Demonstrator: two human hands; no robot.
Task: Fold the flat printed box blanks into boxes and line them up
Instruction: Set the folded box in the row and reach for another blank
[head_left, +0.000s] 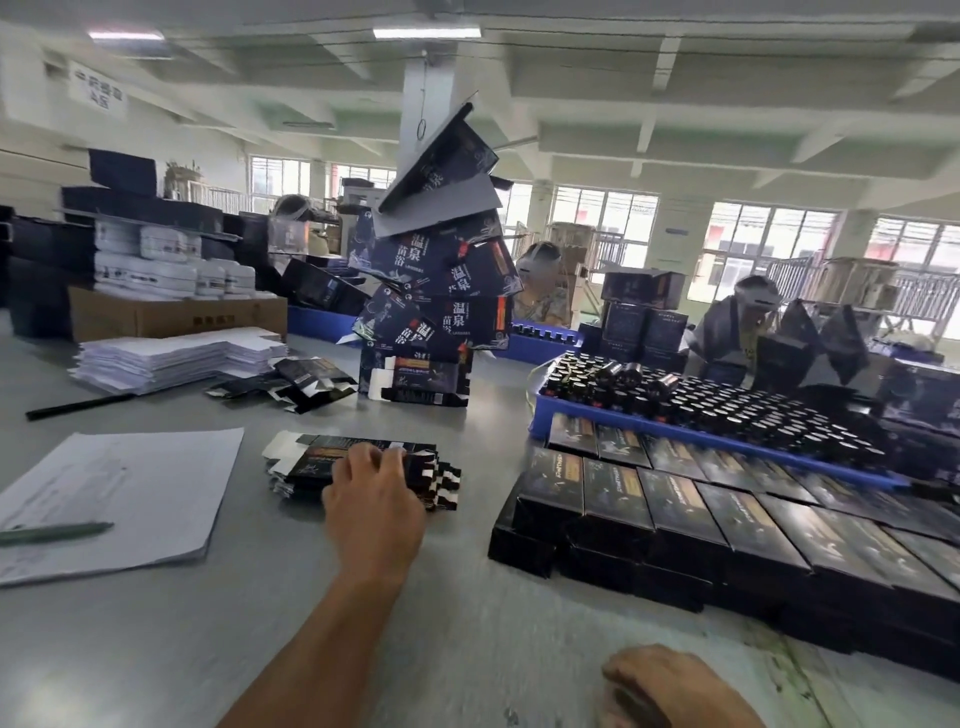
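A stack of flat black printed box blanks (441, 480) lies on the grey table in the middle. My left hand (371, 493) reaches over it, fingers curled down onto the top blank; the thumb is hidden. Rows of folded black boxes (675, 514) are lined up at the right, stacked two deep. My right hand (670, 686) rests on the table at the bottom edge, fingers loosely curled, holding nothing that I can see.
A blue tray (540, 410) of dark bottles stands behind the folded boxes. A leaning tower of dark blue cartons (441, 291) rises mid-table. Loose blanks (306, 387), white sheet piles (171, 358), papers (119, 499) with a green pen (57, 532) lie left. People work at the far side.
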